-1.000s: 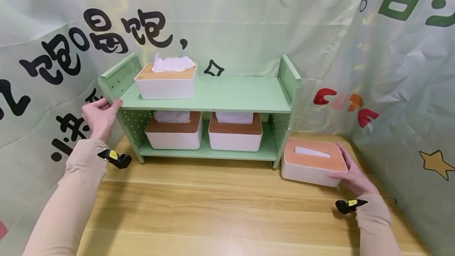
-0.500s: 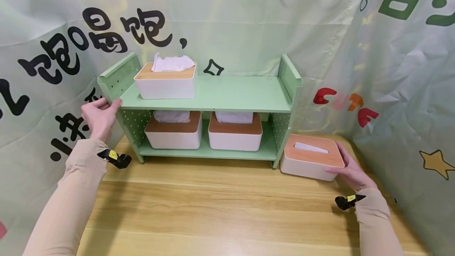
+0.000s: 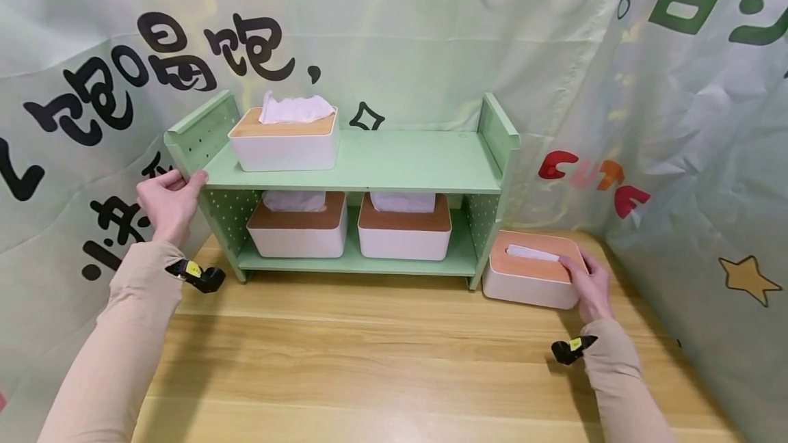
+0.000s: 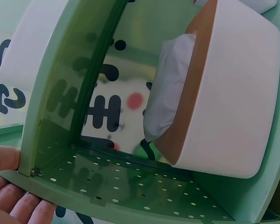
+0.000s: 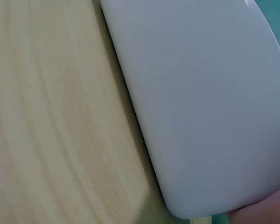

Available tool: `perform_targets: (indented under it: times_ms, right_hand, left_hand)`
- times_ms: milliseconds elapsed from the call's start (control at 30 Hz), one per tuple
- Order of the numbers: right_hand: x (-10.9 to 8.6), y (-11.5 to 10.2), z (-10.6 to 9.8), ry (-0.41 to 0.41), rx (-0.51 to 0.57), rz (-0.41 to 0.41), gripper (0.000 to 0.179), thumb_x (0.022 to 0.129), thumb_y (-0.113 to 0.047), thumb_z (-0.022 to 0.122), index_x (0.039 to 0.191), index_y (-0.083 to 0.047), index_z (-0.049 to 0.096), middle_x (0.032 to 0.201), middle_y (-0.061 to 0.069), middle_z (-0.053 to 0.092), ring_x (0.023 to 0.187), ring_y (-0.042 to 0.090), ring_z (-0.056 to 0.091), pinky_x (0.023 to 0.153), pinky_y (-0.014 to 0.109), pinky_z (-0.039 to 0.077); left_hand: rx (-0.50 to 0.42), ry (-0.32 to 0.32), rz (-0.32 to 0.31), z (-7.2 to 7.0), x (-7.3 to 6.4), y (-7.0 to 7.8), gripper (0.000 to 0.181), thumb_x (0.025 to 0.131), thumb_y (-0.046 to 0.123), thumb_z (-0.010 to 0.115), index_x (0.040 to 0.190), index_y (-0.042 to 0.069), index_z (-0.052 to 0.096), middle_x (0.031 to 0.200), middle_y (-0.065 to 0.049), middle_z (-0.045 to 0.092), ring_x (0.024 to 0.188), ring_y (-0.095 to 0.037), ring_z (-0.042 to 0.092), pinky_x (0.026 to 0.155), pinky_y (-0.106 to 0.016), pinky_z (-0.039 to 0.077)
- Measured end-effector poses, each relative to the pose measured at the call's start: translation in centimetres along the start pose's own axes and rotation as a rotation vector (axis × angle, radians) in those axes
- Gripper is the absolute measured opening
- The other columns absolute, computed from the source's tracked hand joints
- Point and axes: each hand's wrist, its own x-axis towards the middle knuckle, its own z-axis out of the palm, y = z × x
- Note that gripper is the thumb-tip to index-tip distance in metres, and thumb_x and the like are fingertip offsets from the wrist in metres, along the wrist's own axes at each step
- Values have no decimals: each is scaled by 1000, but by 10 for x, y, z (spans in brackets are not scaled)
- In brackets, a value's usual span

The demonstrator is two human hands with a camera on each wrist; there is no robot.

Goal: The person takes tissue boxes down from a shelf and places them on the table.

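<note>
My left hand (image 3: 169, 204) grips the front left edge of a green two-tier shelf (image 3: 418, 163). In the left wrist view its thumb and fingers lie on either side of the perforated side panel (image 4: 144, 186). At the right end of a white tissue box (image 3: 529, 286) with a wood-look lid is my right hand (image 3: 591, 286), thumb over the lid near the slot, fingers at the end wall. This box sits on the table beside the shelf, with a tissue (image 3: 532, 253) low in its slot. Its white wall (image 5: 196, 102) fills most of the right wrist view, a finger at its lower end.
Another tissue box (image 3: 283, 152) stands on the upper tier at the left. Below it, two more tissue boxes (image 3: 295, 241) sit side by side on the lower tier. Printed cloth (image 3: 431, 39) hangs behind the wooden table (image 3: 369, 347) and along its sides.
My right hand has turned the box and nudged it back left, beside the shelf. Its thumb has moved from the front wall up onto the lid. My left hand keeps its place.
</note>
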Motion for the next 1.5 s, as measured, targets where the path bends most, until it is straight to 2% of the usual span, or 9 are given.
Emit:
perform_targets:
  times_ms: [100, 267, 433, 567, 667, 800, 933, 1167, 1500]
  right_hand:
    - [6, -2, 2, 16, -21, 16, 69, 98, -40, 60, 158, -21, 33, 165, 8, 31, 138, 15, 42, 103, 16, 37]
    - [19, -4, 4, 11, -52, 16, 69, 97, -43, 61, 157, -21, 35, 164, 9, 34, 133, 15, 45, 97, 15, 40]
    - [29, -6, 7, -2, -52, 14, 71, 97, -43, 61, 157, -18, 34, 165, 10, 32, 136, 17, 43, 114, 28, 39]
    - [33, -7, 7, -11, -17, 31, 70, 96, -40, 63, 157, -18, 35, 164, 8, 34, 126, 9, 49, 99, 13, 43]
    - [35, -7, 8, -12, -7, 37, 70, 96, -39, 65, 156, -19, 36, 163, 7, 35, 121, 5, 50, 86, 7, 40]
    - [38, -8, 7, -22, -6, 41, 72, 95, -40, 65, 157, -20, 34, 165, 8, 31, 128, 7, 48, 106, 17, 40]
    - [41, -8, 6, -35, -1, 41, 73, 96, -40, 65, 158, -20, 31, 167, 7, 27, 139, 12, 42, 122, 30, 33]
    - [43, -12, 7, -54, 12, 19, 74, 97, -40, 63, 158, -19, 28, 167, 8, 24, 150, 23, 32, 126, 37, 27]
    - [41, -9, 3, -76, 16, 22, 75, 97, -42, 63, 159, -20, 26, 168, 7, 20, 151, 22, 29, 127, 38, 24]
  left_hand:
    - [1, 0, 3, 0, 0, 0, 49, 87, 18, 76, 133, 6, 63, 59, 30, 56, 66, 11, 59, 64, -5, 47]
    - [-4, 1, 6, -1, 1, 0, 49, 87, 18, 76, 133, 6, 63, 59, 30, 56, 65, 10, 59, 64, -5, 48]
    - [-4, 4, 7, -3, 2, 0, 49, 87, 18, 77, 133, 6, 63, 59, 29, 57, 65, 10, 59, 62, -4, 47]
    - [-10, 2, 9, -3, 2, -1, 49, 87, 18, 76, 133, 5, 64, 60, 29, 57, 65, 10, 59, 62, -4, 47]
    - [-12, 3, 8, -3, 1, -2, 49, 87, 18, 76, 132, 6, 64, 60, 29, 58, 65, 10, 59, 62, -5, 47]
    - [-1, 6, 11, -3, 1, -3, 48, 87, 19, 76, 132, 6, 64, 59, 30, 57, 65, 10, 59, 61, -5, 47]
    - [8, 0, 20, -3, 1, -3, 48, 88, 19, 76, 133, 6, 64, 60, 30, 57, 65, 11, 59, 62, -5, 47]
    - [-6, -2, 26, -3, 2, -2, 48, 87, 20, 76, 132, 6, 64, 60, 30, 57, 65, 10, 60, 61, -5, 47]
    - [-21, -6, 27, -1, 1, -4, 48, 87, 18, 76, 131, 4, 64, 59, 29, 58, 65, 10, 60, 62, -5, 47]
